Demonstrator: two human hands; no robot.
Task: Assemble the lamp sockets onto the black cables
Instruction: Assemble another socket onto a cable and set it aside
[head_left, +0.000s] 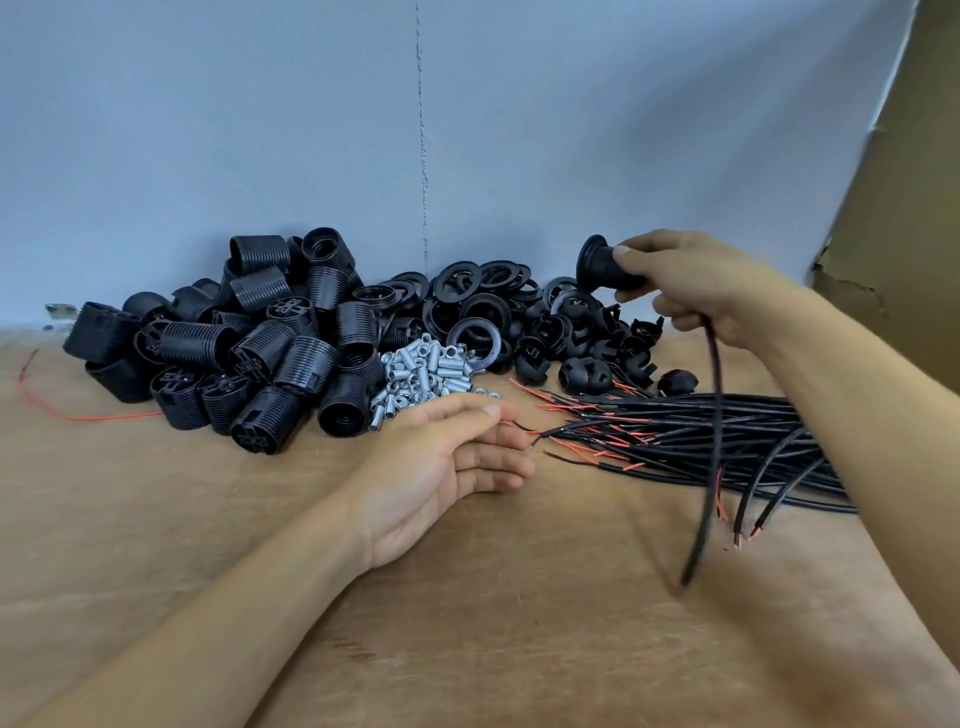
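My right hand (691, 283) is raised at the right and grips a black lamp socket (602, 270) whose black cable (711, 415) hangs down from the hand, blurred. My left hand (452, 462) lies palm-up on the table, and its thumb and forefinger pinch the stripped red and black wire ends of one cable (530, 431) at the left end of the cable bundle (727, 441). A pile of threaded black socket bodies (260, 353) lies at the back left.
Black rings (478, 296) and socket caps (587, 353) are heaped at the back centre. A small pile of metal threaded tubes and nuts (426, 374) lies in front of them. A loose red wire (52, 405) trails at the left. Brown cardboard (914, 208) stands at the right.
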